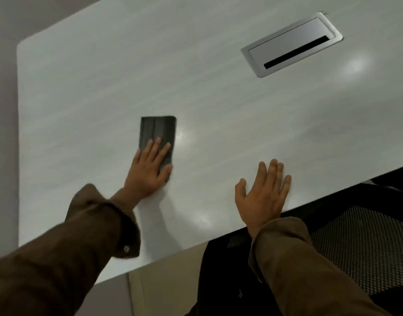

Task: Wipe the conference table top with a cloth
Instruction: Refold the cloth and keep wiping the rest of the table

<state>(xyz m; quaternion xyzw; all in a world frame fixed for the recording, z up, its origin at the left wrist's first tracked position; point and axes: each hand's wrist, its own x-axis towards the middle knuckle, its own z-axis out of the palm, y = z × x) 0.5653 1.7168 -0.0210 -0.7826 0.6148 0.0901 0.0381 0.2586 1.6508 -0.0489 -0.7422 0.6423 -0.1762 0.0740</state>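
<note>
The pale grey conference table top [100, 87] fills most of the view, its near edge running slantwise from 7 o'clock up to 3 o'clock. A dark, folded cloth [158, 128] lies flat on it just left of the view's centre, at about 9 o'clock, with its long side pointing toward 12. The left hand [149, 167] lies palm down on the cloth's near half, fingers straight and slightly fanned, pressing the fabric to the table. The thumb lies at the cloth's near right corner (no curl round the fabric shows). The far half of the cloth shows bare beyond the fingertips.

The right hand [263, 192] rests flat on the bare table at about 4 o'clock, well apart from the cloth. Its fingers are straight, its thumb is spread wide, and it holds nothing. Its wrist crosses the table's near edge. Both arms wear brown sleeves [86, 236], and the left cuff shows a button.

At 1 o'clock a silver cable hatch [287, 42] with a black slot is set into the table top. At 5 o'clock, below the table edge, stands a black mesh chair [360, 242]. Soft light reflections gleam on the table surface.
</note>
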